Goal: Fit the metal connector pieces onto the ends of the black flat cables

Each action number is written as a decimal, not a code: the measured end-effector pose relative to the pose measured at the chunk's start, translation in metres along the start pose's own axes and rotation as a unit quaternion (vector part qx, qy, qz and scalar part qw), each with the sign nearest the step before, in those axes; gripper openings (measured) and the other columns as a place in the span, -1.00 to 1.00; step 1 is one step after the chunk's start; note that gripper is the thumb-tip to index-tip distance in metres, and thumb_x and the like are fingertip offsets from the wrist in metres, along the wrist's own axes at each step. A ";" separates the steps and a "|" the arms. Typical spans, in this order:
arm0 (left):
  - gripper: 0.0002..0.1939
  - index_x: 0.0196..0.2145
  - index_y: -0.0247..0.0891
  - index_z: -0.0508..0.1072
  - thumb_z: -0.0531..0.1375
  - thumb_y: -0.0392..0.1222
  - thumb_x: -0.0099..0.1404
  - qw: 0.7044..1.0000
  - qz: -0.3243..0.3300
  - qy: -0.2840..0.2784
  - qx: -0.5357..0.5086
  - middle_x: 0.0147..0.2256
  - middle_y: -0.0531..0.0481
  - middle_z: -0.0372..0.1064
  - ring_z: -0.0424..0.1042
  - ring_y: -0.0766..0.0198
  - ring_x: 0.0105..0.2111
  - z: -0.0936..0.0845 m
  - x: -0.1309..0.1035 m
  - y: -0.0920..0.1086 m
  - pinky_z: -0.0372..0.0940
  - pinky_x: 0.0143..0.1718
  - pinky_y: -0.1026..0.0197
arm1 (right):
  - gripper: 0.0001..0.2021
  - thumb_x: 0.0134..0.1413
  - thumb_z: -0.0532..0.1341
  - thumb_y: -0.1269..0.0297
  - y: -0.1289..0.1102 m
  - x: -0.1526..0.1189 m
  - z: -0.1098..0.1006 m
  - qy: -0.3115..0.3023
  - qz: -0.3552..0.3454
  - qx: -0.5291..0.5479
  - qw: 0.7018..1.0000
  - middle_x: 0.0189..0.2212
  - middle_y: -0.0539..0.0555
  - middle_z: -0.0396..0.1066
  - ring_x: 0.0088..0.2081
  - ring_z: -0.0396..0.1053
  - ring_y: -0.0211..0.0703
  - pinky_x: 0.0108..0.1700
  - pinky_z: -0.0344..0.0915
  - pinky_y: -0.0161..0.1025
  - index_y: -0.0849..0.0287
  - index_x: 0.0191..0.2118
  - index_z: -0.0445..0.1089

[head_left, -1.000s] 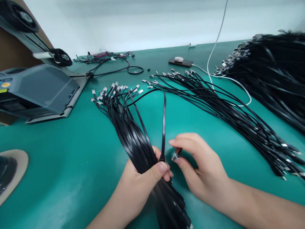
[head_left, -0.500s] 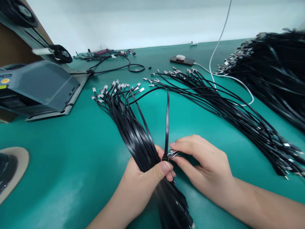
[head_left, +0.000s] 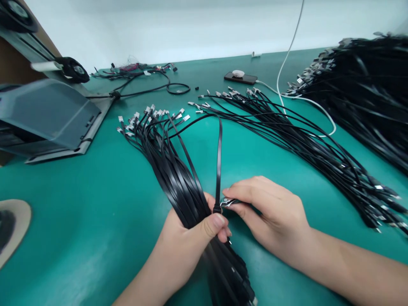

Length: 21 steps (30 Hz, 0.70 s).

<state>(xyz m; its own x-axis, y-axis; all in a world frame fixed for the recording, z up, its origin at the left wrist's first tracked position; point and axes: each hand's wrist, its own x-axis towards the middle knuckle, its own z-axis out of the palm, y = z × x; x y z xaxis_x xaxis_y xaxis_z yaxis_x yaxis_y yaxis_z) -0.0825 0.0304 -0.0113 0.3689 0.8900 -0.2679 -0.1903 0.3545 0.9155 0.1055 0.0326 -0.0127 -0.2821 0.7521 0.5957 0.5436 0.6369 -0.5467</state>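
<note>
A thick bundle of flat black cables [head_left: 178, 174] runs up and left from my left hand [head_left: 194, 238], whose fingers are wrapped round it. Under my left thumb is the black connector end of a single cable [head_left: 219, 165] that stands up and arches over to the left. Between the thumb and fingers of my right hand [head_left: 270, 212] is a small metal tool [head_left: 228, 202], its silvery tip touching or very near that connector. The tool's far end is hidden in my palm. White-tipped plugs [head_left: 153, 114] fan out at the bundle's upper end.
A second cable bundle [head_left: 299, 140] lies to the right, with a large black cable pile [head_left: 366, 89] beyond it. A phone [head_left: 240, 78] with a white cord lies at the back. A grey machine [head_left: 51, 114] and a reel [head_left: 14, 225] stand left.
The view has shifted slightly, so most things appear a little further left. Both hands keep their holds, and the tool in my right hand has turned slightly flatter beside the connector.
</note>
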 end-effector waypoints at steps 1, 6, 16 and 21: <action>-0.74 -0.33 -0.22 0.41 0.37 -0.03 0.25 1.000 -0.001 0.001 0.003 -0.55 0.13 0.48 0.50 0.29 -0.45 0.000 0.000 0.000 0.40 -0.33 0.23 | -0.85 0.26 0.23 0.50 0.000 0.000 0.000 -0.001 -0.001 0.001 1.000 -0.24 0.01 0.57 -0.21 0.48 -0.28 -0.14 0.35 -0.31 0.17 -0.09 0.44; -0.73 -0.31 -0.20 0.39 0.37 -0.03 0.24 1.000 -0.014 0.009 -0.002 -0.55 0.13 0.49 0.50 0.27 -0.45 0.000 -0.001 0.001 0.41 -0.32 0.21 | -0.87 0.23 0.27 0.46 0.002 0.002 0.001 0.026 0.073 0.074 0.994 -0.27 0.01 0.57 -0.27 0.50 -0.23 -0.20 0.40 -0.28 0.11 -0.14 0.47; -0.72 -0.31 -0.25 0.44 0.41 -0.06 0.18 0.999 -0.040 0.028 0.005 -0.55 0.09 0.46 0.47 0.32 -0.47 0.006 -0.002 0.009 0.37 -0.38 0.29 | -0.89 0.24 0.32 0.28 0.008 0.012 0.006 -0.021 0.250 0.627 0.738 -0.21 0.03 0.51 -0.32 0.51 -0.34 -0.22 0.47 -0.34 0.15 -0.15 0.44; -0.72 -0.24 -0.26 0.49 0.36 -0.02 0.22 0.996 -0.060 0.063 -0.017 -0.46 0.02 0.48 0.48 0.27 -0.45 0.010 -0.003 0.011 0.44 -0.36 0.20 | -0.88 0.26 0.30 0.26 0.015 0.010 0.007 -0.031 0.227 0.600 0.767 -0.23 0.01 0.48 -0.35 0.48 -0.39 -0.24 0.44 -0.37 0.13 -0.13 0.45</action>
<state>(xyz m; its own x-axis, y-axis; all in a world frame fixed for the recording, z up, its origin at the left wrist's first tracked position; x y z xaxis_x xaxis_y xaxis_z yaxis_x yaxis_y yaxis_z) -0.0764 0.0281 0.0023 0.2750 0.8684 -0.4127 -0.1834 0.4687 0.8641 0.1053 0.0507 -0.0194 -0.3362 0.9253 0.1756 -0.5108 -0.0225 -0.8594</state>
